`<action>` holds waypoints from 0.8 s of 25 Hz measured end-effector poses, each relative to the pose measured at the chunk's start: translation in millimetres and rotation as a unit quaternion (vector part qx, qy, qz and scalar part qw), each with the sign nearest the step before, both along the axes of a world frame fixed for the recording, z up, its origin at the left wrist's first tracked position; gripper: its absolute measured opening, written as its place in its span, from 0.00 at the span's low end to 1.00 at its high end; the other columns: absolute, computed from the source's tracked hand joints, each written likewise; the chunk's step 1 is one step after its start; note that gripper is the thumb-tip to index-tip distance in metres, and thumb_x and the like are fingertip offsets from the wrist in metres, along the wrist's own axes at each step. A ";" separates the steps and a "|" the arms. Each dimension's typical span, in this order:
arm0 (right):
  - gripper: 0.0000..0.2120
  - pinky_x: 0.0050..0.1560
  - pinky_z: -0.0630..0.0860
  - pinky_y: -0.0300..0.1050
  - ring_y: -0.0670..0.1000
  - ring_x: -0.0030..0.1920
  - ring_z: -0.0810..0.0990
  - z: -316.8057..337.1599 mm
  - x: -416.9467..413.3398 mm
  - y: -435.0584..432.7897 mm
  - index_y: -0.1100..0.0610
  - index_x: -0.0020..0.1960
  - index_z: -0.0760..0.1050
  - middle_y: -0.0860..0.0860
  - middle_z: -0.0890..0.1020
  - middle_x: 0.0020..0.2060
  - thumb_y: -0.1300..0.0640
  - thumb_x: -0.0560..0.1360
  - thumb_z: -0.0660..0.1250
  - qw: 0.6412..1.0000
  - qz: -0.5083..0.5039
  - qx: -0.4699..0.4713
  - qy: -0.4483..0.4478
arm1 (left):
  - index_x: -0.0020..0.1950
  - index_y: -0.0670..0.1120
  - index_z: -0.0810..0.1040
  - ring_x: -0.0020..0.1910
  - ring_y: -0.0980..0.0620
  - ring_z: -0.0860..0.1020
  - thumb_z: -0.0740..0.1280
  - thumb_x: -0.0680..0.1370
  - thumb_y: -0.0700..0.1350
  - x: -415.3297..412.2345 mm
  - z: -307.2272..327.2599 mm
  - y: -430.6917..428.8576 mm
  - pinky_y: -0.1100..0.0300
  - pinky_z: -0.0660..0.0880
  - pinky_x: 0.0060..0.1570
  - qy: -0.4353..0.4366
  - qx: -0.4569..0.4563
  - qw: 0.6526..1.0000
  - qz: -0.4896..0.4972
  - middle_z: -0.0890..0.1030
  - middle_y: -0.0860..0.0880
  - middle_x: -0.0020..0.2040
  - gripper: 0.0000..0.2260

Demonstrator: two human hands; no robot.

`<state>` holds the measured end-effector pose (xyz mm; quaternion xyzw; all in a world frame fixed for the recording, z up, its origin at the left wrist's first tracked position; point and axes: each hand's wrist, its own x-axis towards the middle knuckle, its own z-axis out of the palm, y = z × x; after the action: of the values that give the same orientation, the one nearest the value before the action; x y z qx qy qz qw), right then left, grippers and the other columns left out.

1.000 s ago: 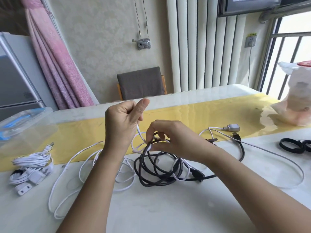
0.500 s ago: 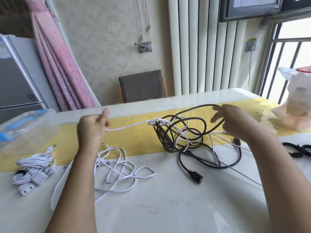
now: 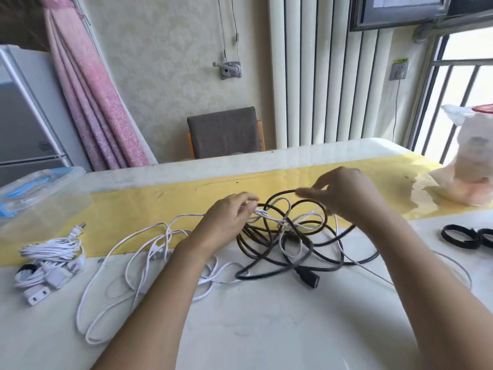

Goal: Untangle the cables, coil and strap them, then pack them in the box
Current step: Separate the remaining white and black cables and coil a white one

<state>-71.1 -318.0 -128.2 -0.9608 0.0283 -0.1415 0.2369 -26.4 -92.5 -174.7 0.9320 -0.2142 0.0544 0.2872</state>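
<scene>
Covering most of the view, the white table [image 3: 266, 329] has a yellow strip [image 3: 133, 204] across its far part. At the far left edge stands the clear box [image 3: 34, 188], well apart from the work. In the middle lies the black cable [image 3: 266, 244] in many loose loops. The white cable [image 3: 128, 263] is threaded through these loops and spreads in slack curves to the left on the table.

The left hand [image 3: 226, 222] is at the left side of the tangle, and its fingertips pinch the white cable just where it goes into the black loops. The right hand [image 3: 346, 196] is at the upper right side, with curled fingers near the top black loop. It is blurred, so I cannot tell if it holds the loop or only touches it.

The crossing point lies between both hands, directly to the right of the left fingertips, and the white strand runs there from left to right. I judge that the left hand is the nearer one to draw it out leftward.

A coiled white bundle [image 3: 50, 252] rests at the left, two black straps [image 3: 458, 236] lie at the right, and the black plug [image 3: 309, 279] lies in front of the tangle.
</scene>
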 end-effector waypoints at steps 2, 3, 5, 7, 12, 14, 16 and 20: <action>0.26 0.47 0.75 0.45 0.49 0.51 0.79 -8.9 0.6 16.0 0.50 0.56 0.80 0.48 0.83 0.49 0.35 0.66 0.71 0.997 0.053 -0.051 0.030 | 0.49 0.49 0.82 0.43 0.53 0.76 0.68 0.76 0.55 1.9 0.6 0.1 0.57 0.69 0.44 0.000 0.020 1.000 -0.001 0.77 0.51 0.45 0.11; 0.28 0.50 0.75 0.46 0.50 0.55 0.77 -14.8 2.3 23.8 0.49 0.61 0.77 0.47 0.81 0.53 0.35 0.66 0.71 0.995 0.075 -0.054 0.041 | 0.46 0.47 0.82 0.39 0.55 0.73 0.70 0.74 0.55 1.7 2.4 -0.1 0.57 0.67 0.40 -0.017 0.015 1.000 -0.006 0.75 0.53 0.42 0.11; 0.19 0.47 0.74 0.44 0.51 0.53 0.78 -26.1 8.0 34.4 0.51 0.58 0.76 0.46 0.80 0.48 0.42 0.72 0.69 0.993 0.109 -0.021 0.027 | 0.46 0.47 0.81 0.37 0.62 0.72 0.74 0.72 0.50 -1.7 6.6 -3.2 0.64 0.66 0.39 -0.085 -0.029 0.995 -0.044 0.74 0.56 0.41 0.08; 0.05 0.41 0.72 0.42 0.52 0.47 0.78 -31.1 12.4 35.5 0.52 0.48 0.77 0.46 0.79 0.40 0.53 0.76 0.65 0.992 0.123 0.002 0.018 | 0.49 0.48 0.81 0.39 0.68 0.72 0.75 0.71 0.44 -7.5 13.4 -5.5 0.73 0.64 0.40 -0.147 -0.064 0.984 -0.072 0.73 0.59 0.43 0.09; 0.06 0.37 0.70 0.43 0.53 0.40 0.79 -9.0 12.6 -1.9 0.54 0.41 0.80 0.49 0.80 0.34 0.62 0.72 0.65 0.997 0.029 0.027 -0.063 | 0.42 0.46 0.84 0.39 0.61 0.76 0.75 0.71 0.42 -15.2 33.1 4.2 0.69 0.69 0.41 -0.294 -0.183 0.938 -0.015 0.79 0.52 0.40 0.02; 0.04 0.41 0.74 0.41 0.48 0.40 0.82 1.2 6.9 -20.7 0.54 0.38 0.80 0.48 0.83 0.34 0.62 0.71 0.69 0.987 0.100 0.106 -0.067 | 0.42 0.47 0.84 0.38 0.63 0.75 0.74 0.72 0.44 -15.2 39.9 11.6 0.72 0.67 0.40 -0.307 -0.215 0.927 0.018 0.80 0.54 0.40 0.01; 0.03 0.43 0.75 0.36 0.43 0.40 0.83 6.5 2.9 -35.4 0.56 0.39 0.81 0.48 0.84 0.35 0.62 0.70 0.70 0.977 0.137 0.152 -0.062 | 0.42 0.50 0.83 0.34 0.62 0.74 0.71 0.74 0.48 -16.1 43.0 13.3 0.72 0.67 0.38 -0.246 -0.251 0.936 0.029 0.81 0.57 0.38 0.04; 0.04 0.40 0.76 0.34 0.42 0.38 0.82 -8.3 15.0 -63.9 0.52 0.37 0.82 0.47 0.84 0.33 0.59 0.70 0.73 0.983 0.075 0.131 -0.103 | 0.37 0.45 0.76 0.20 0.61 0.61 0.61 0.79 0.49 -27.2 41.7 -15.3 0.69 0.57 0.20 0.093 -0.443 0.891 -0.025 0.68 0.56 0.24 0.13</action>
<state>-56.1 -381.9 -136.4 -0.9011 -0.0502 -0.2163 0.3724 -53.7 -107.8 -133.1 0.7030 -0.1635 0.0499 0.6903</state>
